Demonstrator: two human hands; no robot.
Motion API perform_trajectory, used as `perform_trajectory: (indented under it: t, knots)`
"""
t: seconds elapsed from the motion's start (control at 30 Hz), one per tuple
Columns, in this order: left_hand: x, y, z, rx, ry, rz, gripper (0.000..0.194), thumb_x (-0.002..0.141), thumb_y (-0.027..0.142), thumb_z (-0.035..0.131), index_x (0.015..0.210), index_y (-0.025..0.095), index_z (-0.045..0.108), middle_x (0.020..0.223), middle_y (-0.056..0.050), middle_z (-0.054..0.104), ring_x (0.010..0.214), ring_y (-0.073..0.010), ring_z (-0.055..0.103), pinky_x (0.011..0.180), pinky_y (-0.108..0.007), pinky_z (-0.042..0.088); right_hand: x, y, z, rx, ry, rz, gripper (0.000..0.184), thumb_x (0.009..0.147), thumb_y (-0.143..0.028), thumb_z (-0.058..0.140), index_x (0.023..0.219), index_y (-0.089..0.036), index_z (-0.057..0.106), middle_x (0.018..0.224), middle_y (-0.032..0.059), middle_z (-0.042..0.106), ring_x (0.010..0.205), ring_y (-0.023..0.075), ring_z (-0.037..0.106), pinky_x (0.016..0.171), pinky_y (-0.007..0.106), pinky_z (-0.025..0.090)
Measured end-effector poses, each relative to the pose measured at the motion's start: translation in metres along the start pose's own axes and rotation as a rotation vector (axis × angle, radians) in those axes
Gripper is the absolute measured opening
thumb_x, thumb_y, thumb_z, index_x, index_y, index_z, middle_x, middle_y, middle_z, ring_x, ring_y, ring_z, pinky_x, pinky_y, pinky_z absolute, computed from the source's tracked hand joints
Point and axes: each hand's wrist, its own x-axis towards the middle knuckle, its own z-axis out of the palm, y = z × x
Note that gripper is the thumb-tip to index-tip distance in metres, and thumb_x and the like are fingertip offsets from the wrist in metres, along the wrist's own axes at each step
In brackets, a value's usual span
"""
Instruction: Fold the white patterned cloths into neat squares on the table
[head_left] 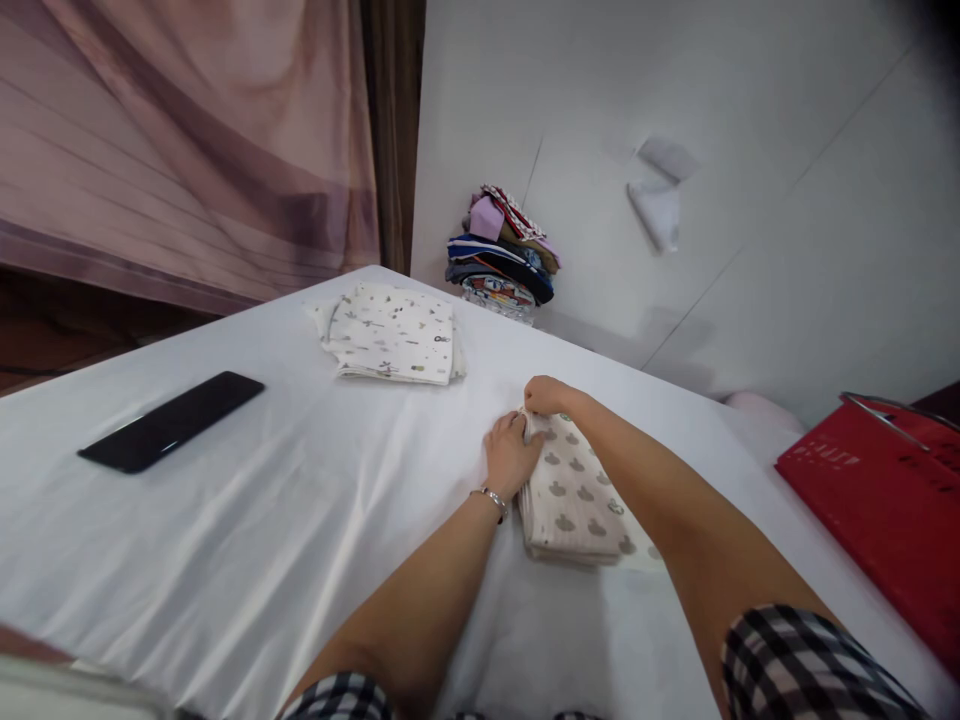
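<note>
A folded pale cloth [574, 490] with grey animal-head prints lies in layers on the white-covered surface. At its far left corner, my right hand [546, 395] is closed in a pinch on the edge. My left hand [511, 455], with a bracelet at the wrist, grips the cloth's left edge, its thumb on top and fingers beside the far corner. Part of the cloth's right side is hidden behind my right forearm. Further left and back rests another folded white cloth [394, 335] with small scattered prints, apart from both hands.
A black phone-like slab [172, 420] lies on the white sheet [300, 520] to the left. Beyond the far edge stands a stack of folded clothes [502, 250]. A red bag [877, 490] is at the right; a pink curtain [195, 140] hangs at the left.
</note>
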Motion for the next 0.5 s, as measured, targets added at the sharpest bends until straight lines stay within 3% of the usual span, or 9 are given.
perform_trajectory:
  t: [0.23, 0.5]
  knots:
    - [-0.001, 0.002, -0.003, 0.019, -0.092, -0.028, 0.051, 0.083, 0.050, 0.042, 0.128, 0.027, 0.043, 0.145, -0.007, 0.030, 0.132, -0.0260, 0.025, 0.102, -0.043, 0.023, -0.012, 0.003, 0.001, 0.126, 0.019, 0.032, 0.016, 0.068, -0.014, 0.052, 0.065, -0.013, 0.068, 0.064, 0.0065, 0.067, 0.064, 0.0153, 0.060, 0.057, 0.021, 0.041]
    - [0.003, 0.000, -0.004, 0.011, -0.099, -0.030, 0.052, 0.080, 0.050, 0.044, 0.126, 0.026, 0.045, 0.145, -0.009, 0.029, 0.132, -0.0257, 0.025, 0.102, -0.044, 0.024, -0.017, 0.005, 0.006, 0.399, 0.039, 0.112, 0.018, 0.072, -0.013, 0.050, 0.055, -0.013, 0.058, 0.056, 0.0038, 0.063, 0.048, 0.0093, 0.053, 0.049, 0.018, 0.041]
